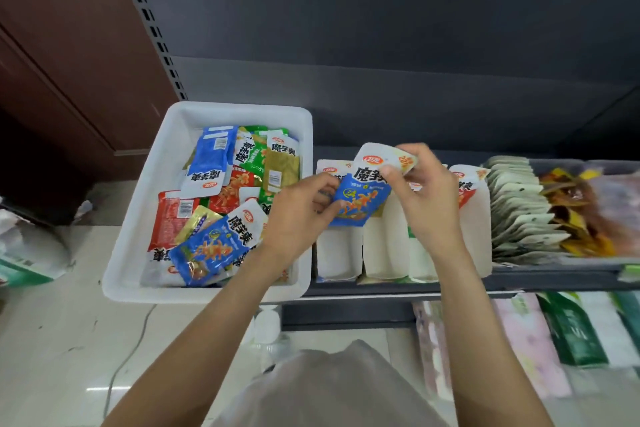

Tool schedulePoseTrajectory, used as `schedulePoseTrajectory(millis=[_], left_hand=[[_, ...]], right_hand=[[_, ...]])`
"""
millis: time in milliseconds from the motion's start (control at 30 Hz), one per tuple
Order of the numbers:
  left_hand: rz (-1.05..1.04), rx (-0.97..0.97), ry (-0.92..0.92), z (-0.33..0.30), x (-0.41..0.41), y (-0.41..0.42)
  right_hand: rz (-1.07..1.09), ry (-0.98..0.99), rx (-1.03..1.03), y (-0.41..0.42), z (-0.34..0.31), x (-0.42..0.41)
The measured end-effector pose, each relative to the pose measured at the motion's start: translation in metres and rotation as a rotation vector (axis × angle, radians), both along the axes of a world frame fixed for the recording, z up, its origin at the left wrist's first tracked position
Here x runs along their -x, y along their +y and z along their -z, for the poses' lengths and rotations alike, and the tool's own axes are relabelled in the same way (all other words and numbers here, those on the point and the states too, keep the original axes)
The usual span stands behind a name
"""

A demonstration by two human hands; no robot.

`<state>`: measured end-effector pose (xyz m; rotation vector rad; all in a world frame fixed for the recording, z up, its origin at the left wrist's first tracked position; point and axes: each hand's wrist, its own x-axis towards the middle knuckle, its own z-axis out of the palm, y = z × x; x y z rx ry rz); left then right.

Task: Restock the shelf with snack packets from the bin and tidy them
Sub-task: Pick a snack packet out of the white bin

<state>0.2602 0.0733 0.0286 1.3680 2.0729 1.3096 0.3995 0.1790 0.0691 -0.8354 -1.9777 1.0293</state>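
We hold both bare forearms out over the dark metal shelf (398, 291). Our left hand (298, 215) pinches the blue-and-white snack packet (363, 194) low; our right hand (426, 191) grips its top, fingers (393, 175) curled.

bin (145, 204) left of shelf (554, 279), touching.

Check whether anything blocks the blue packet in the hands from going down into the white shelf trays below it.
Nothing visible does. The left hand and right hand hold the blue packet directly above the white shelf trays, whose front parts lie open; a few packets stand only at the back.
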Motion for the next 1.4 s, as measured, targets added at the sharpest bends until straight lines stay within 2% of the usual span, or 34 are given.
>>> schedulePoseTrajectory(millis=[100, 200, 333, 500, 667, 867, 967, 1067, 1167, 1267, 1400], left_hand=[[-0.043, -0.011, 0.176, 0.014, 0.003, 0.009], [-0.064, -0.014, 0.298, 0.027, 0.01, 0.008], [-0.076, 0.033, 0.323, 0.032, 0.021, 0.006], [-0.099, 0.072, 0.434, 0.035, 0.027, 0.007], [-0.143, 0.106, 0.436, 0.042, 0.031, 0.013], [-0.221, 0.097, 0.422, 0.042, 0.034, 0.028], [-0.235, 0.034, 0.386, 0.036, 0.035, 0.025], [-0.265, -0.065, 0.377, 0.028, 0.038, 0.003], [-0.327, -0.08, 0.396, 0.027, 0.047, -0.036], [-0.368, 0.1, 0.467, 0.037, 0.062, -0.076], [-0.303, 0.545, 0.398, 0.053, 0.076, -0.101]], right_hand=[[0.0, -0.136, -0.131, 0.009, 0.006, -0.002], [-0.049, -0.163, -0.19, 0.011, 0.013, 0.004], [-0.11, -0.206, -0.235, 0.016, 0.017, 0.016], [-0.185, -0.375, -0.406, 0.026, 0.038, 0.031], [-0.06, -0.52, -0.619, 0.03, 0.069, 0.04], [0.06, -0.663, -0.652, 0.031, 0.078, 0.048], [0.079, -0.594, -0.645, 0.026, 0.072, 0.047], [0.118, -0.315, -0.64, 0.013, 0.06, 0.039], [0.035, -0.135, -0.497, -0.013, 0.046, 0.038], [-0.209, -0.172, -0.383, -0.043, 0.044, 0.056], [-0.483, -0.617, -0.394, -0.075, 0.056, 0.099]])
